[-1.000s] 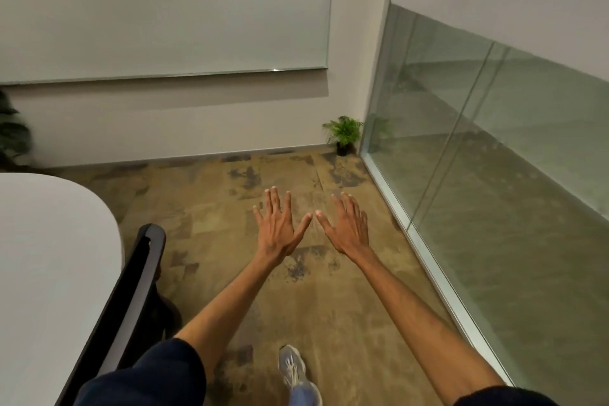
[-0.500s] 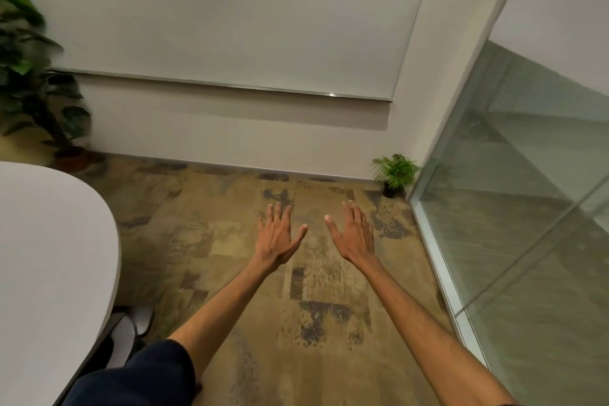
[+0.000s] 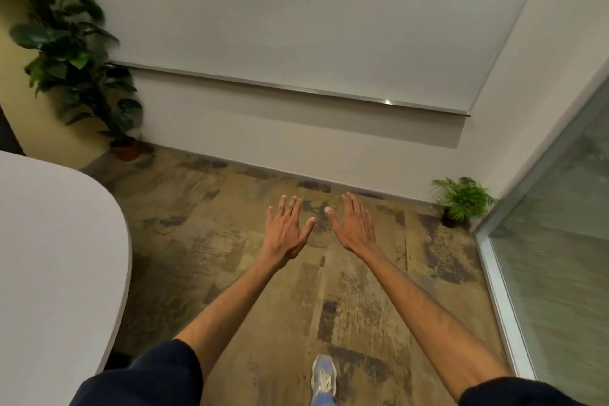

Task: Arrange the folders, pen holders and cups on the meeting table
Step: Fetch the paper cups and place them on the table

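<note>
My left hand and my right hand are stretched out in front of me, palms down, fingers spread, side by side above the floor. Neither holds anything. The rounded end of the white meeting table fills the left side of the view, with bare tabletop showing. No folders, pen holders or cups appear in the view.
A tall potted plant stands in the far left corner. A small potted plant sits on the floor by the glass partition on the right. A whiteboard hangs on the wall ahead. My shoe is on the patterned floor.
The view has swung left and moved forward: the black chair has dropped out of sight and the tall plant has come into view. Both hands stay outstretched and spread.
</note>
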`<action>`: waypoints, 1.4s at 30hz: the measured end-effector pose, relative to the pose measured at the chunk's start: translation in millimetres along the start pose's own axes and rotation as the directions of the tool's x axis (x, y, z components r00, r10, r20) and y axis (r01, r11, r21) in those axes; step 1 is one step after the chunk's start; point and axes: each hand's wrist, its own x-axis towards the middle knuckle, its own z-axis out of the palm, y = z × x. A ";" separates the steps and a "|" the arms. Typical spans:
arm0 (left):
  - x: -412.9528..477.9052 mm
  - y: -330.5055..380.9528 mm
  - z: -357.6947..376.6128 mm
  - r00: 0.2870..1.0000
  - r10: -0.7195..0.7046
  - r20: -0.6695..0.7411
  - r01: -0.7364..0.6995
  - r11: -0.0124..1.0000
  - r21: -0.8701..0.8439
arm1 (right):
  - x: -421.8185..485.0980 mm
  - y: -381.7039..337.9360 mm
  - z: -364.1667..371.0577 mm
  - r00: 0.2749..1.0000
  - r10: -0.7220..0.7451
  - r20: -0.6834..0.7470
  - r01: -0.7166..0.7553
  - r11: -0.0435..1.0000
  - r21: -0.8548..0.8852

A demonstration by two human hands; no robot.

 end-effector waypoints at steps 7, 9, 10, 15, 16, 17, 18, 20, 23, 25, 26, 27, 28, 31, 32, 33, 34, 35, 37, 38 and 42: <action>151.0 -38.2 -7.8 0.990 -0.107 -0.088 0.110 0.994 0.025 | 174.2 -24.2 3.2 0.982 -0.189 0.025 0.190 0.981 -0.032; 187.5 -51.4 -15.1 0.982 -0.134 -0.132 0.141 0.989 0.051 | 220.7 -34.5 1.8 0.972 -0.235 0.021 0.235 0.970 -0.058; 202.1 -59.5 -19.0 0.978 -0.152 -0.144 0.162 0.985 0.061 | 241.0 -41.0 2.3 0.968 -0.250 0.025 0.251 0.966 -0.059; 259.4 -108.5 -40.2 0.930 -0.264 -0.255 0.289 0.955 0.068 | 328.1 -86.5 19.9 0.933 -0.354 0.070 0.358 0.932 -0.055; 270.7 -120.8 -44.5 0.922 -0.283 -0.264 0.311 0.948 0.069 | 343.7 -97.7 26.1 0.927 -0.366 0.078 0.370 0.928 -0.050; 282.2 -134.4 -47.6 0.917 -0.298 -0.266 0.327 0.942 0.072 | 358.7 -108.9 33.5 0.922 -0.377 0.084 0.382 0.923 -0.042; 294.3 -148.1 -49.4 0.913 -0.310 -0.266 0.340 0.937 0.074 | 373.2 -119.5 41.8 0.917 -0.388 0.090 0.392 0.920 -0.030; 319.3 -178.3 -51.1 0.904 -0.333 -0.269 0.365 0.928 0.077 | 403.4 -141.8 62.4 0.908 -0.406 0.106 0.409 0.912 -0.011; 360.7 -227.8 -55.9 0.888 -0.376 -0.266 0.406 0.911 0.067 | 450.0 -175.7 94.8 0.892 -0.433 0.127 0.438 0.899 -0.009; 388.9 -262.4 -63.1 0.873 -0.396 -0.284 0.428 0.902 0.055 | 483.6 -201.9 116.5 0.880 -0.449 0.157 0.456 0.890 -0.011; 402.4 -279.9 -68.9 0.866 -0.409 -0.288 0.440 0.897 0.050 | 500.9 -216.6 127.0 0.872 -0.459 0.173 0.469 0.883 -0.019; 414.8 -297.1 -75.6 0.857 -0.427 -0.289 0.456 0.889 0.039 | 517.8 -231.8 136.0 0.860 -0.471 0.193 0.486 0.873 -0.034; 425.1 -314.4 -82.8 0.847 -0.447 -0.288 0.474 0.880 0.028 | 533.9 -248.0 144.7 0.846 -0.486 0.217 0.507 0.860 -0.050; 448.9 -372.8 -107.2 0.834 -0.460 -0.305 0.494 0.869 0.039 | 579.4 -303.8 173.1 0.825 -0.513 0.236 0.537 0.842 -0.047; 457.3 -391.9 -116.6 0.825 -0.472 -0.310 0.510 0.858 0.052 | 592.9 -323.4 182.2 0.822 -0.520 0.233 0.542 0.840 -0.038; 464.9 -410.3 -125.5 0.813 -0.493 -0.310 0.533 0.844 0.054 | 604.7 -341.8 191.8 0.816 -0.528 0.236 0.549 0.835 -0.028; 470.1 -426.3 -132.7 0.800 -0.517 -0.306 0.556 0.830 0.052 | 614.2 -358.2 201.7 0.806 -0.537 0.249 0.559 0.829 -0.020; 474.0 -440.6 -138.3 0.787 -0.533 -0.311 0.572 0.819 0.044 | 622.3 -372.7 212.0 0.795 -0.547 0.261 0.568 0.823 -0.009; 482.5 -469.9 -147.7 0.764 -0.555 -0.329 0.598 0.800 0.040 | 639.0 -402.4 232.8 0.775 -0.566 0.279 0.586 0.810 0.015; 486.8 -484.7 -152.3 0.750 -0.573 -0.330 0.616 0.787 0.032 | 647.8 -417.7 242.8 0.767 -0.574 0.287 0.594 0.804 0.023; 500.5 -540.5 -163.7 0.693 -0.644 -0.323 0.684 0.729 0.016 | 680.9 -474.0 286.5 0.718 -0.607 0.340 0.631 0.774 0.051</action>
